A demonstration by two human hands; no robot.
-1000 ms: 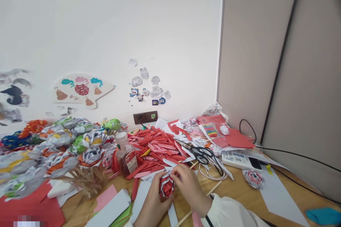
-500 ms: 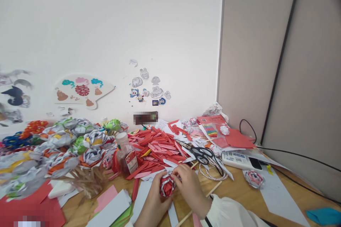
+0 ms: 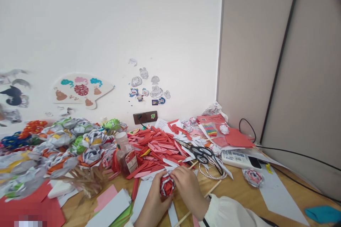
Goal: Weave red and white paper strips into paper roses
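Note:
A red and white paper flower [image 3: 167,186] sits upright between my two hands, just above the front of the wooden table. My left hand [image 3: 152,200] wraps round its left side and underside, with the thumb below. From the right, my right hand [image 3: 188,186] pinches the flower's upper right edge between thumb and fingers. Beneath my right wrist a thin wooden stick [image 3: 213,188] lies slantwise. Just beyond the hands spreads a heap of folded red paper strips [image 3: 154,149], with white strips at its near edge.
Black-handled scissors [image 3: 201,154] and a pearl string [image 3: 213,175] lie right of the heap. A glue bottle [image 3: 126,158] stands left. Many finished paper flowers [image 3: 90,142] crowd the far left. Another paper flower [image 3: 253,177] rests at right, near a phone [image 3: 255,162].
My right fingers have shifted slightly on the flower's edge. The left hand keeps its hold, and the view has moved only a little.

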